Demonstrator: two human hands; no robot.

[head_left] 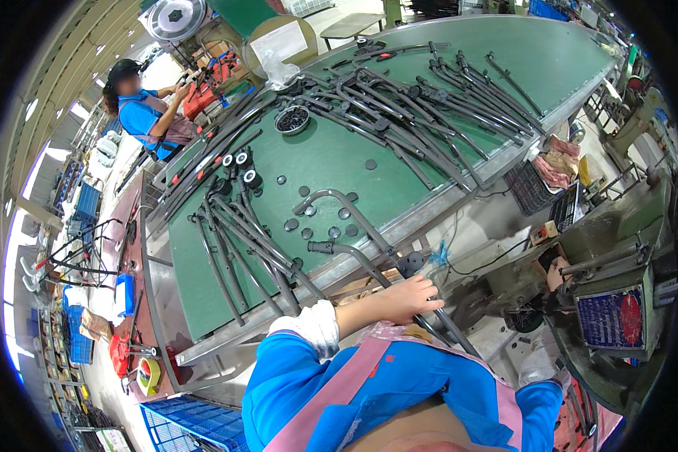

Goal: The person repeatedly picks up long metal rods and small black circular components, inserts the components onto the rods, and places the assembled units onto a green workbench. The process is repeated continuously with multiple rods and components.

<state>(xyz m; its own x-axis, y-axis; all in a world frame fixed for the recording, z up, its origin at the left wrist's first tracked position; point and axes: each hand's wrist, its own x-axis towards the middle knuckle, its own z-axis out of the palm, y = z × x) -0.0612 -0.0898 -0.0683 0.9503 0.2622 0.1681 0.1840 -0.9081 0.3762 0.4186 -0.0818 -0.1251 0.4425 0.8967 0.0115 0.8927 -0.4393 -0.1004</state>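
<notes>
My left hand [413, 298] is closed round a dark grey metal tube frame [363, 221], close in front of my body. Two bent tubes meet at a dark round joint [410, 262] just beyond my fingers. Their curved ends reach out over the edge of the green table [339, 177]. Over at the right, my right hand [556, 273] dips into a small box [544, 260] beside a green machine [618, 248]. Its fingertips are hidden, so whatever they touch does not show.
Several similar tube frames [399, 113] lie piled across the table, with more at its near left [252, 248]. Black round discs [309, 211] are scattered between them. A bowl of small dark parts [292, 120] stands farther back. A co-worker [147, 113] stands at the far left.
</notes>
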